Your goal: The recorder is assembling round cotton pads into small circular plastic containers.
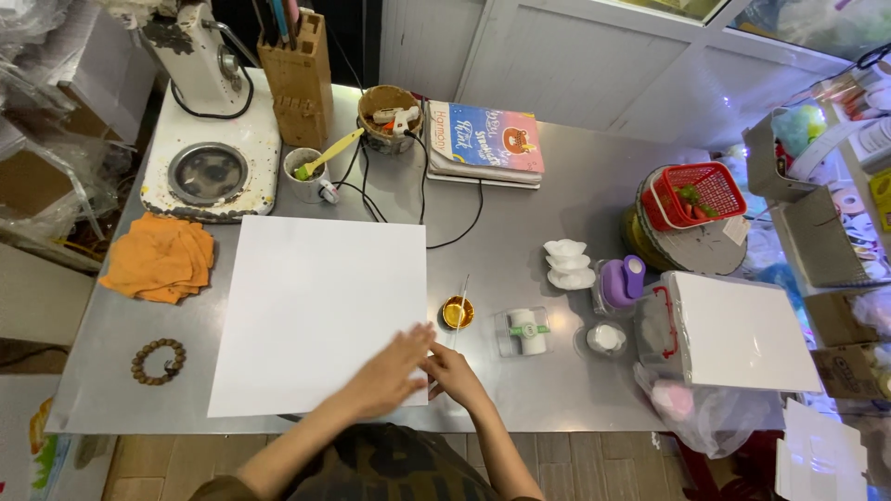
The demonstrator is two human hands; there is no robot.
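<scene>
My left hand (pixel 390 371) lies flat, fingers spread, on the lower right corner of the white sheet (pixel 316 311) on the steel surface (pixel 520 250). My right hand (pixel 452 373) touches the sheet's right edge just beside it; grip state there I cannot tell. Small gold dish (pixel 457 312) near, above the right hand. Bead bracelet (pixel 159 361) well apart at left

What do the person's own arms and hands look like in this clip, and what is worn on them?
Both forearms are bare, with no sleeves showing. The left hand and right hand wear no gloves; no rings or watch can be made out. A dark camouflage-patterned garment covers the body below.
</scene>
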